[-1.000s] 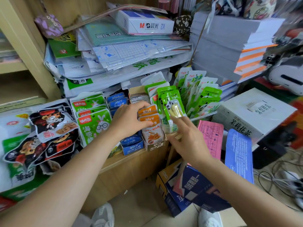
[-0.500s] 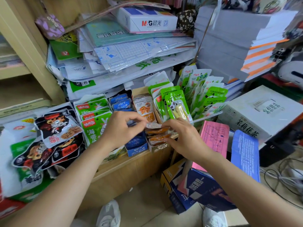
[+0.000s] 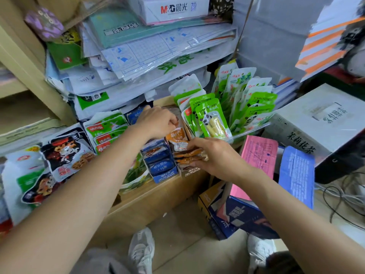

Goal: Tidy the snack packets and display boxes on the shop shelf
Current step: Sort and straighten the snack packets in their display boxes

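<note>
A narrow display box of orange snack packets (image 3: 176,138) stands at the front of the wooden shelf (image 3: 158,194), beside a blue display box (image 3: 162,165) of blue packets. My right hand (image 3: 215,157) grips a small stack of orange packets (image 3: 189,156) lying flat at the front of the orange box. My left hand (image 3: 158,123) reaches deeper into the same box, fingers curled and pinching packets at the back. Green panda packets (image 3: 211,121) stand in a clear holder just right of the orange box.
Green-and-white packets (image 3: 107,128) and black cartoon packets (image 3: 63,153) fill the shelf to the left. Piled papers and an M&G box (image 3: 173,8) overhang the snacks. A grey carton (image 3: 320,119), pink and blue sheets (image 3: 260,155), floor boxes and cables crowd the right.
My left hand moved up and back into the orange box. My right hand now grips the flattened front packets. The camera has moved closer to the shelf.
</note>
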Demonstrator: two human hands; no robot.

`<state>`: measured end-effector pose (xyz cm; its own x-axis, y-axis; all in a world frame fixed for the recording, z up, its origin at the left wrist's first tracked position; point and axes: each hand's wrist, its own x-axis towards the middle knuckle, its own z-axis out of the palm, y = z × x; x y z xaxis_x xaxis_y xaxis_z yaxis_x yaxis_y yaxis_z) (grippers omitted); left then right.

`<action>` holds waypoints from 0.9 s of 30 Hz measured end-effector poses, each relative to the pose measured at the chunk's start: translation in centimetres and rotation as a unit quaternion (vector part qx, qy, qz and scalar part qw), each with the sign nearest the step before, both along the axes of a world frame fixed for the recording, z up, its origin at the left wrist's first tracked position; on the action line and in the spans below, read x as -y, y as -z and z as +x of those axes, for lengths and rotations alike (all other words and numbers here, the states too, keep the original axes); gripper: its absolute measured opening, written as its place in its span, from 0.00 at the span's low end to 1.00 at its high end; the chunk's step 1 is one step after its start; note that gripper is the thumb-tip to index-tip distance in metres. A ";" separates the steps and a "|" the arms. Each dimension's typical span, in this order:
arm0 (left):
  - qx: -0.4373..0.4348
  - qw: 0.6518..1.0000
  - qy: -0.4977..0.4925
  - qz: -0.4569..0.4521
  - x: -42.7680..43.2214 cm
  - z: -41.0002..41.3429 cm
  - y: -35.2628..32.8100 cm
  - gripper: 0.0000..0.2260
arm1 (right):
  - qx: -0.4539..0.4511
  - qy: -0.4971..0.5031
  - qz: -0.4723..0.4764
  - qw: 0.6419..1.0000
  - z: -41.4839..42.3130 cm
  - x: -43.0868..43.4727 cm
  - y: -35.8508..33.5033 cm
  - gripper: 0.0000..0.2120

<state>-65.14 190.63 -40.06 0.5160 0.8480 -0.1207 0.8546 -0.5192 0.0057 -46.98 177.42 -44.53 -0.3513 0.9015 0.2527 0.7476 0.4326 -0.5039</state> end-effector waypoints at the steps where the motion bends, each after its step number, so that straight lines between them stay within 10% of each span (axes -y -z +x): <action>1: -0.017 1.000 0.005 -0.008 -0.2 -0.1 0.0 0.13 | 0.001 -0.002 0.002 1.000 0.1 0.0 0.0 0.19; 16: -0.012 1.000 -0.014 0.006 0.8 0.3 0.8 0.04 | -0.010 0.003 -0.018 1.000 1.2 1.8 -0.5 0.21; 27: 0.242 0.962 -0.053 0.117 1.2 -1.9 -2.1 0.06 | -0.025 -0.001 -0.037 0.999 1.3 1.5 -1.0 0.20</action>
